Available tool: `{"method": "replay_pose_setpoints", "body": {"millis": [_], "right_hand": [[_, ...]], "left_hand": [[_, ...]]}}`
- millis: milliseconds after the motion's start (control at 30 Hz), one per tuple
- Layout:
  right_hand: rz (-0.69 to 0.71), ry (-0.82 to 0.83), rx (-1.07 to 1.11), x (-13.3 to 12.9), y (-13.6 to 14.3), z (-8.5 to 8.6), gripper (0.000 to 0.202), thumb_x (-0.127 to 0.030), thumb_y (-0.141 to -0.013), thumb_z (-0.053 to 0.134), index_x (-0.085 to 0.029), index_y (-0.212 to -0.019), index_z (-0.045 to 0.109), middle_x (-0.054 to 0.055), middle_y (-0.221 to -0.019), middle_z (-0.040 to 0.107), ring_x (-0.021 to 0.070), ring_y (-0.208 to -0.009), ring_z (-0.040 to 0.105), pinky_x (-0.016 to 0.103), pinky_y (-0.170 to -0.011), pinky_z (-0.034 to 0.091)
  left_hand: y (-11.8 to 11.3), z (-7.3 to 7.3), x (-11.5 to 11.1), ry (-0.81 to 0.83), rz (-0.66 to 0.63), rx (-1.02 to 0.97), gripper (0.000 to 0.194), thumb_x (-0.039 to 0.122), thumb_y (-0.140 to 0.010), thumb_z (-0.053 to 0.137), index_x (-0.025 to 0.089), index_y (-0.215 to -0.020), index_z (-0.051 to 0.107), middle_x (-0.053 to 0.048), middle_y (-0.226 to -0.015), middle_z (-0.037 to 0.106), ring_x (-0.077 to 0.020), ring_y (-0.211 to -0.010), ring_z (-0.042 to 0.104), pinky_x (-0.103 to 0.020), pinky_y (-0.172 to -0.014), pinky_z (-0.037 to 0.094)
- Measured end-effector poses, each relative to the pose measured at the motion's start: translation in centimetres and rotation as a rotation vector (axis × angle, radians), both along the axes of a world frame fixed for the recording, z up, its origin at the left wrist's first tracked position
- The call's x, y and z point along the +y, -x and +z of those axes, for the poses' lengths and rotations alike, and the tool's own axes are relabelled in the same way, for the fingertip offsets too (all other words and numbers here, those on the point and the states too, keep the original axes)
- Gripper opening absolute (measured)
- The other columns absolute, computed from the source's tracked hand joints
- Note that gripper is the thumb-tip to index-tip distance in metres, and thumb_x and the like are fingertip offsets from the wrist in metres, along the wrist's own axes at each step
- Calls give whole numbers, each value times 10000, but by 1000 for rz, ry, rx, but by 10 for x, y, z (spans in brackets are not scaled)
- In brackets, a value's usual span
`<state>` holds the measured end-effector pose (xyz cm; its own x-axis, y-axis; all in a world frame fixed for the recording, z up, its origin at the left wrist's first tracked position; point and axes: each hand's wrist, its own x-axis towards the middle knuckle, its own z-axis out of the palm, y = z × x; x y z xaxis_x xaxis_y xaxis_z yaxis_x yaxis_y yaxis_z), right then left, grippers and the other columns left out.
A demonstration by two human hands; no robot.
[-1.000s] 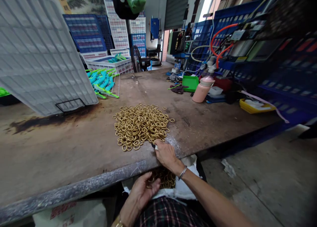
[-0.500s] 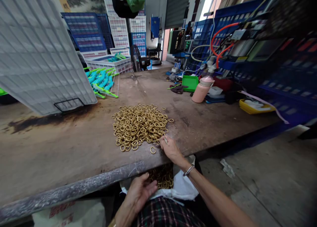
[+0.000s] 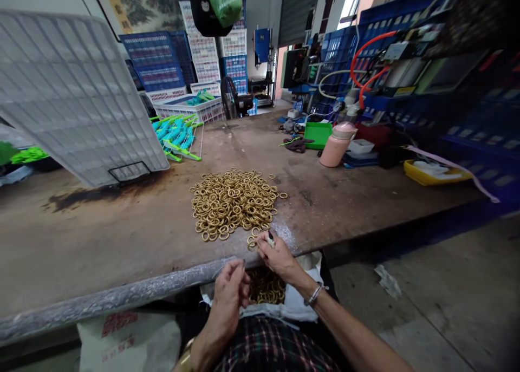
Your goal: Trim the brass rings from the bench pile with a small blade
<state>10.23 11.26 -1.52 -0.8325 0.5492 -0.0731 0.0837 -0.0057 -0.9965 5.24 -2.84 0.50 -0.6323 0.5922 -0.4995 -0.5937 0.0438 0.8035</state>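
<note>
Many brass-coloured rings lie in a heap (image 3: 233, 201) on the worn brown table (image 3: 142, 236). My right hand (image 3: 278, 255) is at the near right of the heap, closed on a small pale tool with a dark tip (image 3: 270, 240), beside a few loose rings. Just off the table's front edge is my left hand (image 3: 231, 288), its fingers curled; whether anything is between them is too small to tell. Below the edge, between my hands, more rings (image 3: 268, 288) lie in an open white sack (image 3: 296, 306) on my lap.
A grey ribbed plastic crate (image 3: 81, 96) leans at the left, beside turquoise and green plastic parts (image 3: 176, 134). Farther right stand a green tray (image 3: 318, 135), a pink bottle (image 3: 337, 145) and a yellow tray (image 3: 433, 173). A printed sack (image 3: 130, 339) sits below the table.
My left hand has risen towards the table edge and its fingers have curled in. My right hand has come slightly nearer, beside the loose rings. The view has shifted a little.
</note>
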Motion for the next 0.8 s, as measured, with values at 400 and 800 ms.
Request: {"method": "replay_pose_setpoints", "body": {"millis": [400,800], "right_hand": [[105,-118,-28,-15,-4,16,267,-402,-847,407,-185,-698,455,-60,-547,452,70,-490,385,188,-497,329],[85,-251,-117,-14,-1,11,172,-303,-811,434,-184,-702,496,-59,-555,470,91,-543,413,200,-529,311]], "left_hand": [[19,-6,13,93,-30,484,290,444,-710,589,156,-744,601,60,-496,449,-67,-421,369,-184,-416,293],[14,-5,13,-39,-205,84,310,473,-710,586,182,-728,483,64,-567,484,-42,-390,359,-158,-359,251]]}}
